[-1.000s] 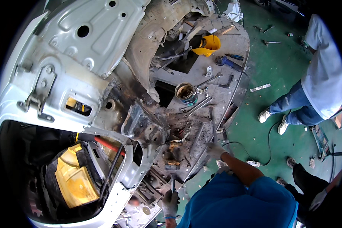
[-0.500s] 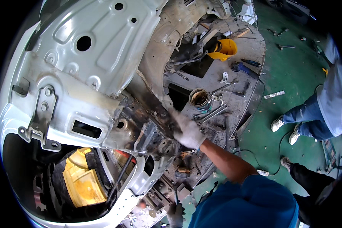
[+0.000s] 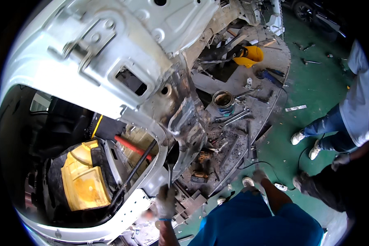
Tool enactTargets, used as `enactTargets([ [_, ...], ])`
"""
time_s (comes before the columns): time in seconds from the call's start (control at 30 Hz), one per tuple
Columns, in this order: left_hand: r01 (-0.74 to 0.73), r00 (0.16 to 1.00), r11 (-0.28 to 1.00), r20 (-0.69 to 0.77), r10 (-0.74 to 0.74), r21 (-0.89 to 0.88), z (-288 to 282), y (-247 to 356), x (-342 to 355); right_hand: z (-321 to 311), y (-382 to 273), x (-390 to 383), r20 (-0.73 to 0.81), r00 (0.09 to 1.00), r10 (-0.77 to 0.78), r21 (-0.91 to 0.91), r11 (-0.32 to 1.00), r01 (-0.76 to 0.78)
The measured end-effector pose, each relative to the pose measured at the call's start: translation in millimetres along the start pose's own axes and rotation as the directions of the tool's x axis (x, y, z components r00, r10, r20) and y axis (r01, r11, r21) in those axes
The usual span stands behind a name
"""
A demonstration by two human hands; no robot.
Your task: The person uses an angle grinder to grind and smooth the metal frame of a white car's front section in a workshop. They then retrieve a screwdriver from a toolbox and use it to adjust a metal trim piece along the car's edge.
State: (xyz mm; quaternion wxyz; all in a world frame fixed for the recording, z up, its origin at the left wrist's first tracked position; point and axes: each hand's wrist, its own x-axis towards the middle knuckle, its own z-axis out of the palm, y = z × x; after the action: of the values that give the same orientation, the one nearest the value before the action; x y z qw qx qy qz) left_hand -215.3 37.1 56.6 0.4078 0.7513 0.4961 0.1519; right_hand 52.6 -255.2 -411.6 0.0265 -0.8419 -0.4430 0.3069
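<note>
My left hand, in a grey glove, is closed round a slim tool with a metal shaft. The shaft points up beside the lower edge of the car's white body panel; the tool's kind does not show. My right hand, also gloved, hangs low over the green floor near my shoe, away from the car. It is smeared, so its fingers cannot be made out. The scorched, bare-metal corner of the car body lies ahead of my left hand.
A metal platform carries an open can, wrenches, a yellow helmet-like shell and a cordless drill. A cable crosses the floor. Two people stand at the right, one in jeans. A yellow block sits inside the car.
My right hand has left the scorched corner and dropped back to the right. The left hand with the tool has risen leftward towards the panel. The view has shifted.
</note>
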Motion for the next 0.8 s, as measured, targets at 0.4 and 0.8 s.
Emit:
enactTargets([
  [0.4,-0.246,0.955,0.967,0.154,0.254,-0.065,-32,-38,47,79,-60,-174,0.272,0.953,0.134,-0.165,0.982,-0.090],
  [0.8,-0.078,0.882,0.902,0.392,0.260,-0.424,11,-121,14,83,-95,-213,0.262,0.890,0.375,0.196,0.882,-0.429],
])
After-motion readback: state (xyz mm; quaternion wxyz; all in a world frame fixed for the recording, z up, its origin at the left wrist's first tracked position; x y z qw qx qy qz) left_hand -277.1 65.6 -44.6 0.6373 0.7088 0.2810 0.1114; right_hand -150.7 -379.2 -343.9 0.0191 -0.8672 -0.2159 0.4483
